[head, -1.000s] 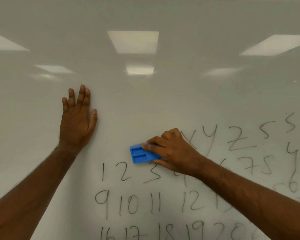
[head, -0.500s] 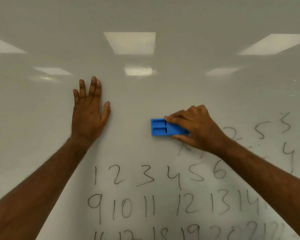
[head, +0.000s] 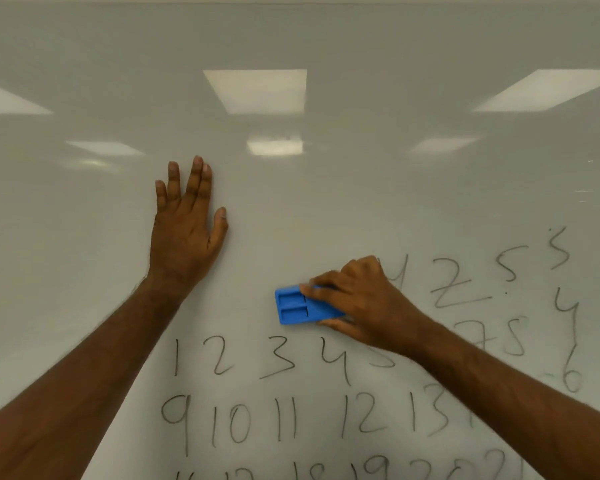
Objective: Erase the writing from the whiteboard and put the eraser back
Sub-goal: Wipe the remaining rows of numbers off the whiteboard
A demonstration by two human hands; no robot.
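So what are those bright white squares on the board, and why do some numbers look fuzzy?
In the head view the squares are glare: ceiling lights mirrored in the shiny whiteboard. The numbers near the right hand holding the blue eraser look smeared, perhaps half-wiped or blurred by motion. The left hand looks sharp.

Your right hand (head: 364, 299) grips a bright blue rectangular plastic eraser (head: 300, 308), solid colour, two darker-shaded recessed panels on its back. Glossy pale grey-white whiteboard (head: 326, 209) shows whitish rectangular ceiling-light reflections (head: 257, 90). Thin dark grey handwritten marker numbers and letters (head: 278, 358) run in rows, some smeared fainter at right.
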